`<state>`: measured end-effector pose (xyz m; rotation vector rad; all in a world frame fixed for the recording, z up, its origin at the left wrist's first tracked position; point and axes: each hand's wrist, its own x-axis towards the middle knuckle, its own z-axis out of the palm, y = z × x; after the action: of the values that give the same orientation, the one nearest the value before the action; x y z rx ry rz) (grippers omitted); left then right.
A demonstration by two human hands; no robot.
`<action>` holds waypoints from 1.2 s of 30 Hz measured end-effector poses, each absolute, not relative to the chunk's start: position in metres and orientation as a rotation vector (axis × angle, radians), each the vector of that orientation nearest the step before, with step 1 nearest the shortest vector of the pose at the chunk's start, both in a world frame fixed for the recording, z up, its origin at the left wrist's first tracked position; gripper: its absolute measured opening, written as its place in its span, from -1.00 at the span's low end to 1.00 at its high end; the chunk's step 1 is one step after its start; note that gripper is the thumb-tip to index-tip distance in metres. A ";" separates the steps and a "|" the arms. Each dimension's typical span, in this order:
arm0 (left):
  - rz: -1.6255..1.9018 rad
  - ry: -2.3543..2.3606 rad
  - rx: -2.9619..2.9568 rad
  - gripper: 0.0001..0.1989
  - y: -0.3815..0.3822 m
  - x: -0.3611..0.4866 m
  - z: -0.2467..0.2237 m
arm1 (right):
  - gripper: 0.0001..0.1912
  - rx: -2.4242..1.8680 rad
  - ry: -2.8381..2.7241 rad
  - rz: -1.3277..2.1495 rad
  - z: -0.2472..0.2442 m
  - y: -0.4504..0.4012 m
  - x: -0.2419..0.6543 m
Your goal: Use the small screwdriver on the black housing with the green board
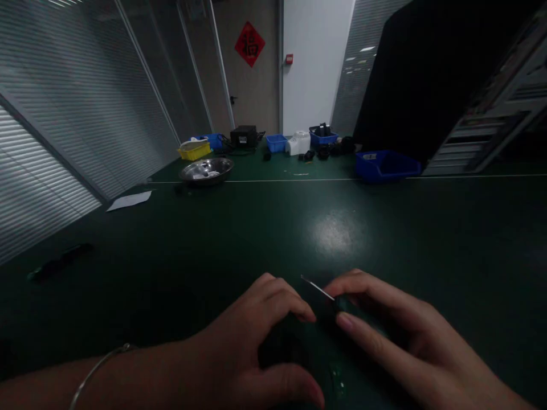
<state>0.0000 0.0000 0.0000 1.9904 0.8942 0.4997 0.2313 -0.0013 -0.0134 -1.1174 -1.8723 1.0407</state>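
In the head view, my right hand (397, 330) grips a screwdriver (342, 304) by its dark handle, between thumb and fingers. Its thin metal shaft points up and left, toward my left hand. My left hand (269, 330) is curved over the green table (256, 228), thumb and fingers apart, with nothing visibly held. A small glossy green piece (337, 380) lies on the table between the hands, near the bottom edge. Deep shadow hides the area under my left palm.
A dark green object (60, 262) lies at the left. Further back are a metal bowl (207, 172), a white paper (129, 200), a yellow bin (195, 150), a black box (243, 136), a white device (298, 143) and a blue bin (370, 169).
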 end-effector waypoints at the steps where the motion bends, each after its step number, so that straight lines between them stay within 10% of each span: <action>1: 0.497 0.891 1.995 -0.53 0.000 0.000 0.001 | -0.83 -1.118 -1.896 1.019 -0.014 -0.002 0.231; 36: 0.500 0.888 1.959 -0.56 0.003 -0.002 -0.004 | -0.62 -1.054 -2.328 1.259 -0.013 -0.001 0.248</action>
<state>-0.0023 0.0032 -0.0041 1.9586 0.8882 0.5002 0.2479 -0.0013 -0.0129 -1.0544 -2.3283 1.2590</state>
